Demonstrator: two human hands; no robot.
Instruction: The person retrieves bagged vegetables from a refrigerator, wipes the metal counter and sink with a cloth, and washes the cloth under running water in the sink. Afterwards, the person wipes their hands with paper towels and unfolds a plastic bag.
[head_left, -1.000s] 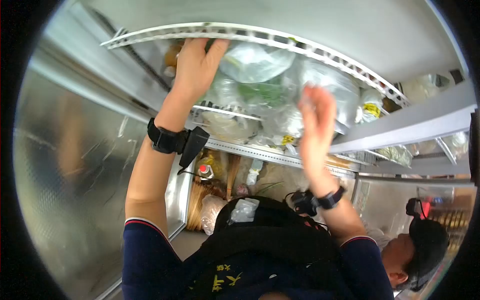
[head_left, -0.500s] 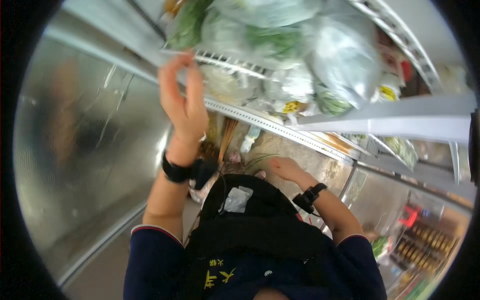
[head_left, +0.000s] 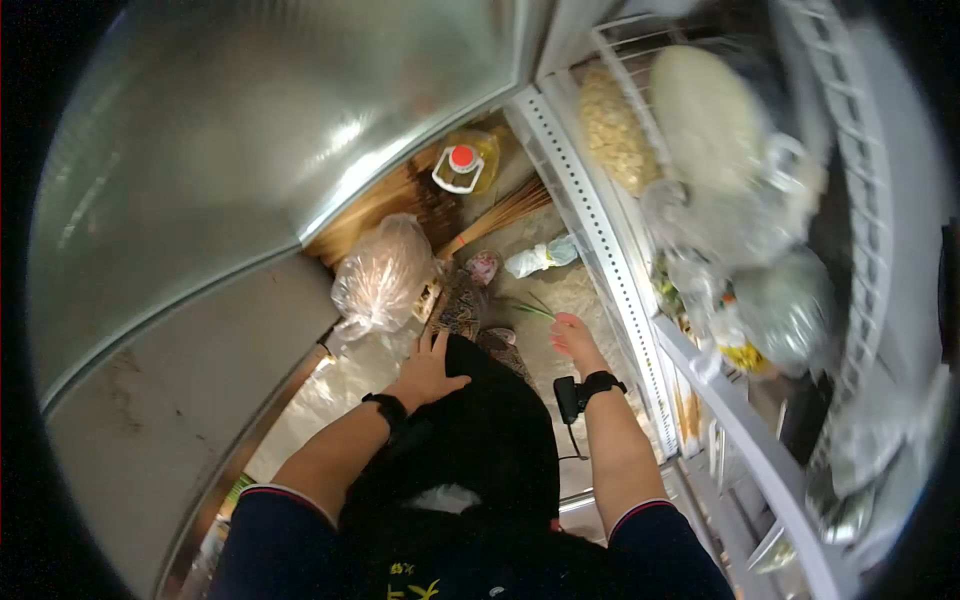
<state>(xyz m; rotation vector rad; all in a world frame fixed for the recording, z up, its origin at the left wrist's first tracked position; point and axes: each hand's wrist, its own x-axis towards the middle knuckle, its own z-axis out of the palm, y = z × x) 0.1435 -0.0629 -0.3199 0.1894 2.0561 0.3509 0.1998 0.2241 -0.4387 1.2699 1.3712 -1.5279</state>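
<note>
My left hand (head_left: 425,375) lies with its fingers spread against the front of my black apron (head_left: 470,430) and grips nothing. Some thin green scallion leaves (head_left: 535,306) stick out from my right hand (head_left: 572,338), whose fingers are curled around them. This hand is low in front of me, left of the perforated white fridge frame (head_left: 598,232). A clear plastic bag (head_left: 385,270) with pale contents sits just beyond my left hand.
An open fridge door (head_left: 240,120) fills the upper left. Bagged vegetables (head_left: 790,300) and a bag of pale pieces (head_left: 612,130) crowd the shelves at right. On the floor are an oil jug (head_left: 468,165), a straw broom (head_left: 505,212) and a white-wrapped bottle (head_left: 540,256).
My left hand has come down from the shelf edge to my apron. The view has turned, bringing the oil jug and floor bag into sight. My right hand still has the scallion leaves.
</note>
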